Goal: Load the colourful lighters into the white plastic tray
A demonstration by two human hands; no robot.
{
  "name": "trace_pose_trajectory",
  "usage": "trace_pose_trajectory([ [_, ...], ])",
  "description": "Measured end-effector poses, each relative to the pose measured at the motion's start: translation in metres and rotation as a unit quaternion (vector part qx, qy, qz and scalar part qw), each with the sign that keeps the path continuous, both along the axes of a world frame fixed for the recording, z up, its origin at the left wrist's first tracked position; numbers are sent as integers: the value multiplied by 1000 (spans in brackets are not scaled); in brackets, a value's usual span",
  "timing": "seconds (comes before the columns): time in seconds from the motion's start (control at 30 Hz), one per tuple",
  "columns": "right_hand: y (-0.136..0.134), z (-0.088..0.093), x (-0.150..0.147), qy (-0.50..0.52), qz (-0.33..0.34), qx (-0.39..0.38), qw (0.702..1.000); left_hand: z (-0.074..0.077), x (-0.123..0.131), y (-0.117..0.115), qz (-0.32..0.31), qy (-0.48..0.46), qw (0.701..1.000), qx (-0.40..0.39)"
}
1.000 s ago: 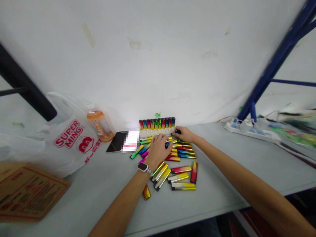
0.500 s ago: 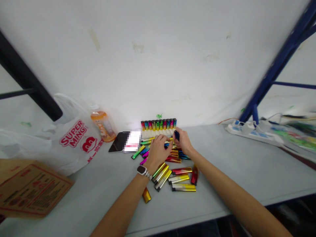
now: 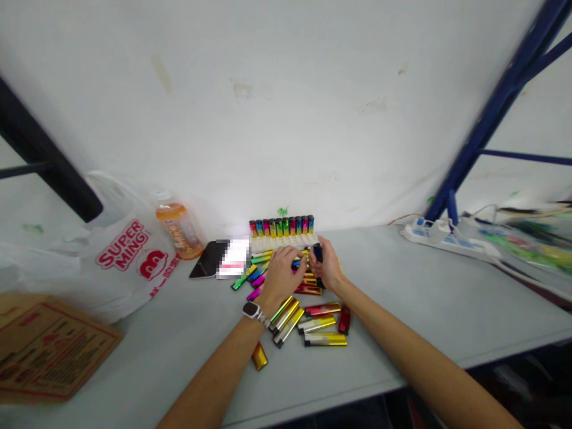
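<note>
My left hand, with a watch on its wrist, is bent over a pile of shiny coloured lighters. Its thumb and fingers close around a blue lighter, mostly covered by the hand. Just to the right, my right hand is closed on a dark blue lighter held roughly upright. Behind both hands a white rack carries an upright row of coloured lighters. Nearer to me lie loose yellow-and-silver lighters and red lighters.
Left of the pile lies a dark phone or tablet, partly pixelated. Beyond it stand an orange drink bottle, a white plastic bag and a cardboard box. A white power strip lies at right, near a blue metal frame.
The view has shifted slightly. My right hand has drawn a little back from the rack towards me, with the dark lighter still in it. My left hand stays over the pile.
</note>
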State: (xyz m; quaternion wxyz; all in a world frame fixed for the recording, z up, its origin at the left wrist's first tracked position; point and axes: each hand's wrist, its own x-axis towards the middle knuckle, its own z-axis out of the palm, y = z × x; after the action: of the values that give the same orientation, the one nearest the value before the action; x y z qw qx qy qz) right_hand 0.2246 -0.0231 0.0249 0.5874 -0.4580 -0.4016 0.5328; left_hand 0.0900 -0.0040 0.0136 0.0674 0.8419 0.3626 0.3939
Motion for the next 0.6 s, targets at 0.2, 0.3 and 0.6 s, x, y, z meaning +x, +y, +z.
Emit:
trace_pose_trajectory([
  [0.2, 3, -5, -2, 11, -65, -25, 997, -2, 1, 0, 3, 11, 1000, 4],
  [0.3, 4, -10, -3, -6, -89, 4, 996, -1, 2, -1, 5, 16, 1000, 5],
  [0.6, 9, -20, -2, -20, -100, 39, 994, 0, 2, -2, 4, 9, 1000, 7],
])
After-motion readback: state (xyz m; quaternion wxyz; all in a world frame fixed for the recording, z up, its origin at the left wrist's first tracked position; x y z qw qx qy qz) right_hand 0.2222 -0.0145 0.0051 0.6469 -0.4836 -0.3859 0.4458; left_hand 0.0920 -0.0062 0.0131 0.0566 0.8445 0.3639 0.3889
